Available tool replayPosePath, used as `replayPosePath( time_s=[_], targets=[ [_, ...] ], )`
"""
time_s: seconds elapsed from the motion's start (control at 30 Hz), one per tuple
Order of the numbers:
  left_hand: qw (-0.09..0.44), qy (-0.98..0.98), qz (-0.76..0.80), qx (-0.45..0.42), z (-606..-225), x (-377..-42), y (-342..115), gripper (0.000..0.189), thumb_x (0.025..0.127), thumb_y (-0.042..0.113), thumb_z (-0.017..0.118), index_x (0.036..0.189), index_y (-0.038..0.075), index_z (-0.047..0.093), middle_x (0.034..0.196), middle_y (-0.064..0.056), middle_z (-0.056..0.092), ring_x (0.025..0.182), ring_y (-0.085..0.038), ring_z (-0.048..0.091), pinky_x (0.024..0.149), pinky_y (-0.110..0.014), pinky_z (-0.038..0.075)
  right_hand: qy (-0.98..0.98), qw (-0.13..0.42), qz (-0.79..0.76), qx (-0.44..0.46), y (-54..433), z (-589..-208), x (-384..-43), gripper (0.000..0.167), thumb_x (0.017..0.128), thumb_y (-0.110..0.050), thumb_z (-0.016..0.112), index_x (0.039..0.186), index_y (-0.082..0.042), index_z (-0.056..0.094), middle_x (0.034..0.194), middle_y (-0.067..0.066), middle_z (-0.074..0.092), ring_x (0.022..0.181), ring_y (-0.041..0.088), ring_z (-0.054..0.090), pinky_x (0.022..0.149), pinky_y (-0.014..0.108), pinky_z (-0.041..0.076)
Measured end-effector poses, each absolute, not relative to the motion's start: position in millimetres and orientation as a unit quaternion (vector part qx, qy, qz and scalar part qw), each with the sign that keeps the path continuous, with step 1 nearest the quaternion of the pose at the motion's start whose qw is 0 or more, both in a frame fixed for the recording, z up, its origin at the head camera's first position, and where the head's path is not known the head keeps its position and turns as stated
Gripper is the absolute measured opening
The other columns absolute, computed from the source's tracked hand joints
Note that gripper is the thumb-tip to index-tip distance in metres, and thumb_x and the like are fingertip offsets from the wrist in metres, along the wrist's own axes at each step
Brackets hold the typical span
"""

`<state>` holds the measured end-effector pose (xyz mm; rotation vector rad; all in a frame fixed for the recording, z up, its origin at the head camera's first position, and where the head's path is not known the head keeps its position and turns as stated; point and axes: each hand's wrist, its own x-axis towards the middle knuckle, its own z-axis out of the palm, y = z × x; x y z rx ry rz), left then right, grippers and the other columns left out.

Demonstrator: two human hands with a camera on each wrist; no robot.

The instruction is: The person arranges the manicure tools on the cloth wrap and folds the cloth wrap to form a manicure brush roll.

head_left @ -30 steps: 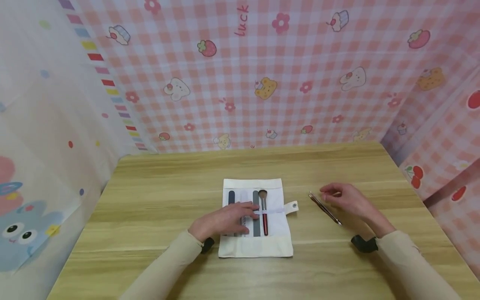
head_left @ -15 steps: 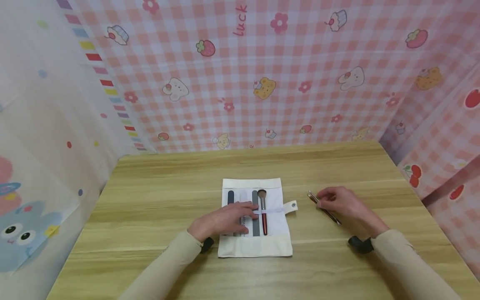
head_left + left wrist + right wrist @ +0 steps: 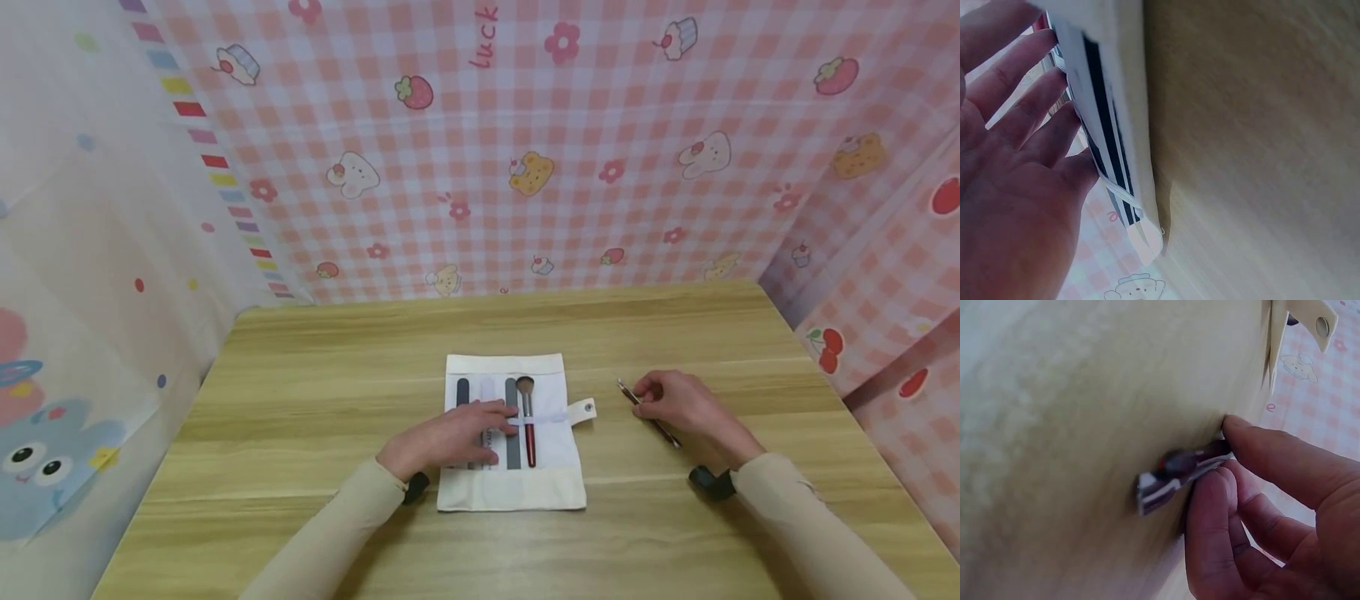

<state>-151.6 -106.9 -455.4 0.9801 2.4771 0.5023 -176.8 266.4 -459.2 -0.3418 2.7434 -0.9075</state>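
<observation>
Right of the pouch (image 3: 512, 492), the right grip (image 3: 678, 407) pinches a slim tool (image 3: 662, 431), ends poking out. Left grip (image 3: 450, 433) is spread over the pouch.

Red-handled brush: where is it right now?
In the head view, the red-handled brush lies on the white pouch, just right of the grey strip and left of the snap tab.

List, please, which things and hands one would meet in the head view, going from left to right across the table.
Left hand, grey flat strip, red-handled brush, snap tab, slim dark-and-silver piece, right hand.
</observation>
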Motion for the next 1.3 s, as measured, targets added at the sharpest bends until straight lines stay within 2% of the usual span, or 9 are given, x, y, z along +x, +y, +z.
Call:
replayPosePath(
  time_s=[0.23,0.4,0.7,0.77,0.97,1.17,1.3],
  targets=[
    [0.211,0.893,0.178,0.355,-456,-154,-107,0.046,0.096,0.021,0.077,0.14,0.013,0.066,0.162,-0.001,0.043,0.151,-0.025,0.035,0.123,-0.044,0.03,0.937,0.105,-0.309,-0.121,268,-458,-180,0.021,0.085,-0.011,0.073,0.103,0.0,0.074,0.086,0.001,0.069,0.078,0.014,0.06,0.073,0.033,0.05],
    [0.211,0.893,0.173,0.358,-455,-154,-107,0.047,0.096,0.021,0.077,0.141,0.013,0.065,0.163,-0.001,0.042,0.151,-0.025,0.035,0.123,-0.043,0.03,0.935,0.109,-0.317,-0.112,272,-457,-181,0.023,0.09,-0.014,0.073,0.107,0.001,0.075,0.09,0.003,0.072,0.083,0.015,0.062,0.075,0.033,0.051],
    [0.203,0.894,0.166,0.363,-455,-150,-105,0.046,0.098,0.022,0.074,0.142,0.013,0.064,0.161,-0.002,0.044,0.15,-0.025,0.038,0.123,-0.045,0.029,0.91,0.118,-0.389,-0.08,267,-448,-176,0.027,0.098,-0.015,0.068,0.115,0.006,0.069,0.096,0.012,0.07,0.074,0.015,0.064,0.063,0.028,0.054],
    [0.192,0.894,0.165,0.371,-455,-149,-104,0.047,0.1,0.024,0.072,0.144,0.015,0.062,0.159,-0.004,0.047,0.147,-0.025,0.041,0.122,-0.044,0.033,0.903,0.115,-0.407,-0.076,265,-444,-176,0.027,0.099,-0.014,0.067,0.116,0.006,0.068,0.097,0.013,0.069,0.073,0.016,0.065,0.062,0.028,0.054],
    [0.143,0.89,0.147,0.406,-456,-146,-100,0.047,0.102,0.028,0.068,0.148,0.022,0.06,0.154,-0.01,0.05,0.139,-0.026,0.05,0.114,-0.043,0.043,0.887,0.099,-0.444,-0.079,255,-433,-175,0.03,0.099,-0.014,0.066,0.12,0.007,0.064,0.105,0.016,0.068,0.083,0.021,0.068,0.067,0.027,0.058],
    [0.107,0.885,0.138,0.431,-456,-140,-97,0.042,0.102,0.033,0.068,0.143,0.023,0.065,0.156,-0.016,0.046,0.139,-0.029,0.049,0.116,-0.044,0.041,0.874,0.091,-0.47,-0.086,243,-426,-174,0.034,0.101,-0.015,0.065,0.127,0.007,0.062,0.112,0.019,0.068,0.097,0.026,0.069,0.074,0.028,0.058],
    [0.094,0.882,0.136,0.442,-457,-137,-95,0.04,0.102,0.032,0.069,0.141,0.024,0.067,0.159,-0.013,0.043,0.145,-0.028,0.043,0.118,-0.047,0.038,0.879,0.082,-0.462,-0.089,235,-424,-176,0.031,0.102,-0.018,0.065,0.125,0.003,0.064,0.113,0.016,0.068,0.101,0.027,0.069,0.081,0.032,0.055]
  ],
)
